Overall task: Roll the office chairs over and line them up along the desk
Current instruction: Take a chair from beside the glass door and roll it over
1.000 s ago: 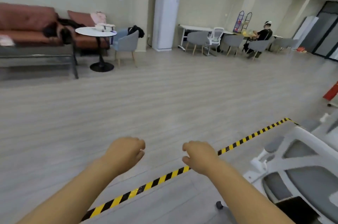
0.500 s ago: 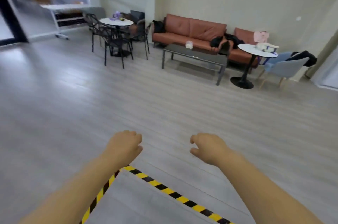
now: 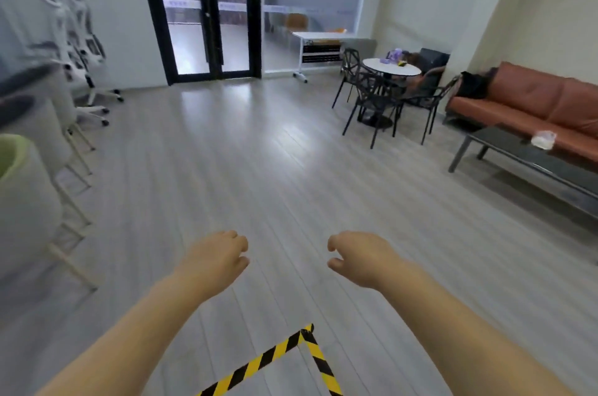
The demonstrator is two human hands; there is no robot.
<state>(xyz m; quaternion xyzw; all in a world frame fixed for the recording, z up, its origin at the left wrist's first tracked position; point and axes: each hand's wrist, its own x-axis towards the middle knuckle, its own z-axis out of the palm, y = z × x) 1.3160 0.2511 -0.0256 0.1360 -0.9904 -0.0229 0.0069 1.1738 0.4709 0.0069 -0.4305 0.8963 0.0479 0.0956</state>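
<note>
Nearest the person, yellow-and-black tape [image 3: 268, 363] marks a corner on the floor [image 3: 259, 153]. Beyond it the left hand [image 3: 215, 258] and right hand [image 3: 362, 258] hang in the air, both hands loosely curled and grasping nothing. Two white office chairs [image 3: 84, 52], blurred, stand far off at the left, near black-framed glass doors [image 3: 207, 23].

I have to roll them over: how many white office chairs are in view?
2, both blurred, by the left wall: right chair and left chair, side by side. More may be hidden.
</note>
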